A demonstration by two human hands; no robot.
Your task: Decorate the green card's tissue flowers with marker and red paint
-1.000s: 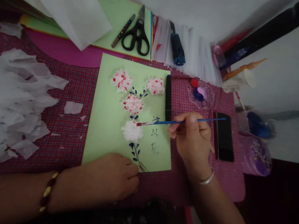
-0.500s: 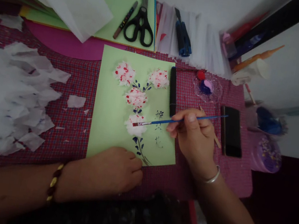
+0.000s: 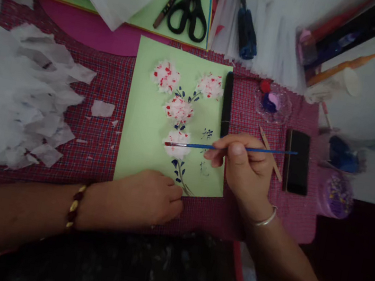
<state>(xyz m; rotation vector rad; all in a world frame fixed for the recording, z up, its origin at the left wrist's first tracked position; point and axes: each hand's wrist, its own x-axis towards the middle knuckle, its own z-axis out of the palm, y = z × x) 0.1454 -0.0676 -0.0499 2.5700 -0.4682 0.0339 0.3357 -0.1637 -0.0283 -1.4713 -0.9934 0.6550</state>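
My right hand [image 3: 244,167] pinches a thin blue paintbrush [image 3: 204,146], held nearly level. Its red-tinged bristles are over the left part of the lowest white paper flower [image 3: 178,145]; I cannot tell whether they touch. This flower carries a few red specks. Three more flowers with red dabs, such as the middle one [image 3: 179,109], sit above it on a light green sheet [image 3: 138,151]. Dark blue leaves, a painted stem and dark handwritten characters are on the sheet too. My left hand [image 3: 145,199] lies closed, fingers curled, across the sheet's lower edge.
White tissue pieces [image 3: 18,98] are heaped at left. Scissors [image 3: 190,14], a marker [image 3: 171,1] and a utility knife [image 3: 245,28] lie at the back. A black pen [image 3: 227,104], paint dish [image 3: 279,105], wooden stick [image 3: 271,154] and phone [image 3: 298,161] are at right.
The whole view has shifted, so the tabletop appears higher. The brush now lies more level, its tip slightly further left on the lowest flower. My left hand stays on the sheet's edge.
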